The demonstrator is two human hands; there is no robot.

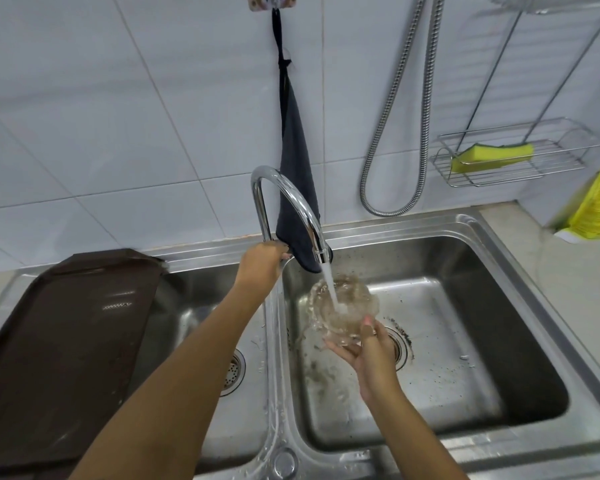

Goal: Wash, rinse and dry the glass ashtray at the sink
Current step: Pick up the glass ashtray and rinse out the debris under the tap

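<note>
Glass ashtray sits in the right hand, fingers cupped under its near rim, over the right basin of the sink, clear of every wall. Tap water splashes into its clear, blurred bowl. The left hand is closed around the tap's base. A brown tray covers the left basin's far side.

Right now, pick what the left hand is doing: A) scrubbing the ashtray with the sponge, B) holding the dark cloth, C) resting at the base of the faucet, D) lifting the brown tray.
C: the left hand sits at the base of the faucet, while the right hand holds the glass ashtray under the running water.
</note>
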